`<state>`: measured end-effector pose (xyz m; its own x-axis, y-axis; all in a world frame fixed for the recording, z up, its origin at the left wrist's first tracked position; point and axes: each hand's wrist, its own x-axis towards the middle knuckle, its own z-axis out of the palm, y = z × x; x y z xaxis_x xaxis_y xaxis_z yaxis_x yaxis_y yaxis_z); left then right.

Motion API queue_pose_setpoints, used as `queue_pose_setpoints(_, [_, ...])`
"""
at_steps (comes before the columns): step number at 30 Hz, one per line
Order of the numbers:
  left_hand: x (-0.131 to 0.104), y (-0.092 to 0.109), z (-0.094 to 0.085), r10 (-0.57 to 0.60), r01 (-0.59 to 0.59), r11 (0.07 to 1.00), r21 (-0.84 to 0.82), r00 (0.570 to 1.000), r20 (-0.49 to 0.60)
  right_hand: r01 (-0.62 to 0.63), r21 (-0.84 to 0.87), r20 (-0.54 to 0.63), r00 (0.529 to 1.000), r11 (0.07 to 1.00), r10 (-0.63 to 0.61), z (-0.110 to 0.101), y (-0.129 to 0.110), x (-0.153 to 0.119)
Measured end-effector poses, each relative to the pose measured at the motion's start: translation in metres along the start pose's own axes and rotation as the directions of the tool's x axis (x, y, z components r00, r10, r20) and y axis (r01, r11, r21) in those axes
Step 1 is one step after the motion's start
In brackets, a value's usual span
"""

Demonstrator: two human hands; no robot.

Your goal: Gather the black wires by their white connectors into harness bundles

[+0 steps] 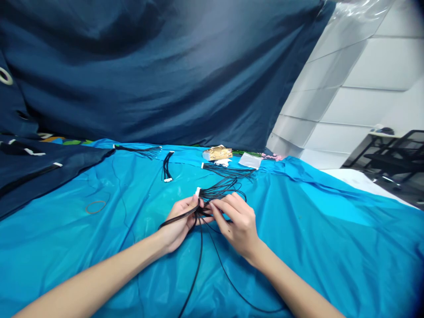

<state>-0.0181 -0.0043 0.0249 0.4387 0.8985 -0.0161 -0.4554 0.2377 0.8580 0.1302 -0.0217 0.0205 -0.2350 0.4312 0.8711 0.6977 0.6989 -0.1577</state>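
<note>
A bundle of thin black wires (180, 216) runs across my left hand (182, 221), whose thumb and fingers are closed around it. My right hand (236, 221) meets it at the middle of the view, fingertips pinched on the same wires. Two loose strands hang from the hands toward the near edge, one bending to the right. Just beyond my left thumb stands a white connector (198, 191), with black wires (218, 191) fanning right from it. My fingers hide where the strands cross.
Blue sheeting (314, 265) covers the surface. Farther back lie wire harnesses (137, 151) with white connectors, a short harness (166, 167), a gold packet (218, 153) and a white card (250, 160). A rubber band (96, 207) lies left. A dark curtain (159, 75) hangs behind.
</note>
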Motion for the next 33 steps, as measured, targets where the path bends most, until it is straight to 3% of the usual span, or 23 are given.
queue_pose_setpoints(33, [-0.0011,-0.0007,-0.0002,-0.047,0.045,0.998,0.039,0.998,0.050,0.005,-0.050,0.051,0.999,0.999,-0.002,0.0007,-0.0007,-0.0006])
